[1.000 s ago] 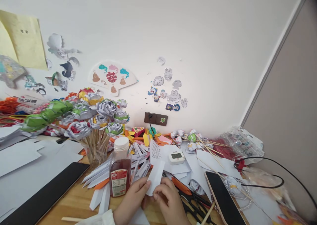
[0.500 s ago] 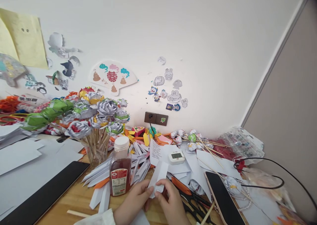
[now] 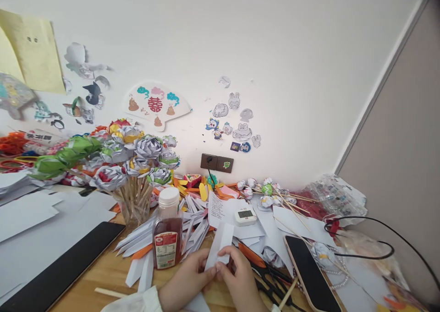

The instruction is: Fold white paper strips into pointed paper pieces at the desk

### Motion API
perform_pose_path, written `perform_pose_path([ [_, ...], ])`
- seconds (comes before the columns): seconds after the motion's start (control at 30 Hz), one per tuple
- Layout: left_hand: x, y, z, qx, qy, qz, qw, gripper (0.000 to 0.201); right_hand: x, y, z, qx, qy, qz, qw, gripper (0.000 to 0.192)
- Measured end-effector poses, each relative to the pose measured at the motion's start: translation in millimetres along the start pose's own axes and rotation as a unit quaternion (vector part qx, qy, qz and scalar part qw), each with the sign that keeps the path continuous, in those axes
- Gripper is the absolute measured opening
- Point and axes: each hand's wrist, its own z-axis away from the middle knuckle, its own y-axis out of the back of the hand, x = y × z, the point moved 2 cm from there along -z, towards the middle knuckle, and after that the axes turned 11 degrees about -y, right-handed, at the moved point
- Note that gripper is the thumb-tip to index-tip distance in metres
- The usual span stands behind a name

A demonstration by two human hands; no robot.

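A person's left hand (image 3: pixel 189 275) grips the lower left edge of a white paper strip (image 3: pixel 221 238), its thumb laid over the front, while the right hand (image 3: pixel 238 271) pinches the same strip at its lower right between thumb and bent fingers. The strip slants up and away from both hands, a lengthwise fold line showing on it, and the thumbs come close together at its lower end. Just left of the left hand a bottle (image 3: pixel 167 238) of reddish-brown liquid stands upright on the wooden worktop (image 3: pixel 85 277), with a flat wooden stick (image 3: pixel 109 292) lying near that sleeve. Beyond the bottle, a clear container (image 3: pixel 135 213) holds stems topped with paper flowers (image 3: pixel 148 147). Ahead of the hands lie a sheet with printed text (image 3: pixel 215 209) and a white timer (image 3: pixel 245 215). Just right of the right hand are black scissors (image 3: pixel 264 270), and farther right, a phone (image 3: pixel 311 273) lies screen up.
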Motion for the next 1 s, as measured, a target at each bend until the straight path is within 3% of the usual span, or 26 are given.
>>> perform_pose_path([
  [0.4,1,-0.9,1,-0.001,0.003,-0.017,1.0,0.026,-3,1,2,0.015,0.013,0.03,0.999,0.015],
  [0.6,8,-2.7,2,0.005,0.025,0.006,1.0,0.024,-4,3,2,0.039,0.053,0.006,0.998,0.013],
  [0.73,8,-1.6,0,0.031,0.024,0.012,0.999,0.017,-1,1,2,0.032,0.035,-0.029,0.998,0.015],
  [0.83,3,3.8,-3,0.081,0.039,-0.007,0.996,0.015,0,0,2,0.024,0.04,-0.021,0.999,0.017],
  [0.9,3,8.3,-4,0.124,0.032,-0.037,0.991,0.016,-1,4,2,0.065,0.067,0.007,0.996,0.02],
  [1.0,8,11.7,-4,0.157,-0.009,-0.086,0.984,0.007,-3,11,3,0.191,0.128,0.064,0.971,0.026],
])
